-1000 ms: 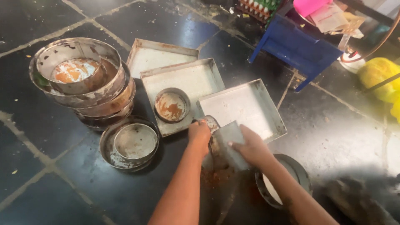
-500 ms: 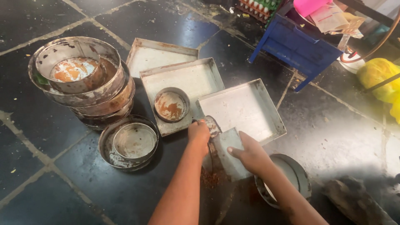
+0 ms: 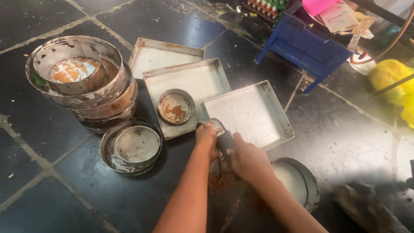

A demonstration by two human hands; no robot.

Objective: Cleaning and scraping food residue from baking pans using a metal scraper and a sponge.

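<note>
Landmark: the middle square tray point(image 3: 202, 77) on the dark tiled floor point(image 3: 51, 203).

- Far left of it: a stack of round pans point(image 3: 79, 92), orange-brown residue in the top one. No shift from half a second before.
- Left and nearer: two nested round tins point(image 3: 137, 146), also unmoved.
- Behind it: another square tray point(image 3: 164, 54), partly overlapped by it.
- Inside it, at the near corner: a small crusted round tin point(image 3: 175, 108), untouched.
- Just off its near right corner: left hand point(image 3: 206, 136), closed on the small tin point(image 3: 217, 126), pinning it at the rim. Same spot as before.
- Right of that: right hand point(image 3: 246, 160), which had dropped lower and nearer the person since the earlier frame. The grey pad seen in it then was now almost hidden under curled fingers, so I could not tell its grip. Judged a downward stroke on the held tin, with the work still in progress. Brown crumbs point(image 3: 215, 183) lay on the floor under the hands.
- Right, corner touching the landmark: the right square tray point(image 3: 254, 114). Its near edge was close to both hands, so room was tight there.
- Lower right: a round pan point(image 3: 302, 185) just beside the right forearm.
- Far right and behind: a blue stool point(image 3: 308, 49) and a yellow bag point(image 3: 394, 77), well apart.

Open floor was mostly left and near of the nested tins
</note>
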